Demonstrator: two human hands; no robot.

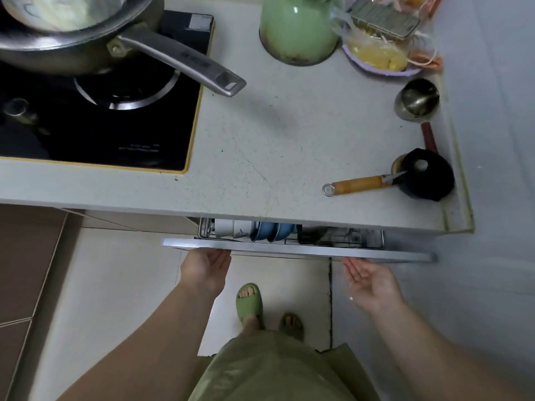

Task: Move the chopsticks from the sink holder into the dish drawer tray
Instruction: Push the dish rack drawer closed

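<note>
The dish drawer (pixel 298 248) under the counter stands a little way out, its grey front edge running left to right. Inside its wire rack I see white cups (pixel 231 228), blue bowls (pixel 270 231) and a clear tray section (pixel 353 237) at the right. My left hand (pixel 206 269) is palm up with its fingers hooked under the drawer front at the left. Just below the drawer front on the right, my right hand (pixel 367 279) is palm up, fingers spread, holding nothing. No chopsticks and no sink holder are in view.
The counter (pixel 289 140) overhangs the drawer. On it are a black stove (pixel 101 117) with a steel pan (pixel 86 33), a green kettle (pixel 298 30), a bagged food bowl (pixel 382 53), a metal ladle (pixel 417 99) and a wooden-handled tool (pixel 359 185). My sandalled feet (pixel 250 302) stand on pale floor tiles.
</note>
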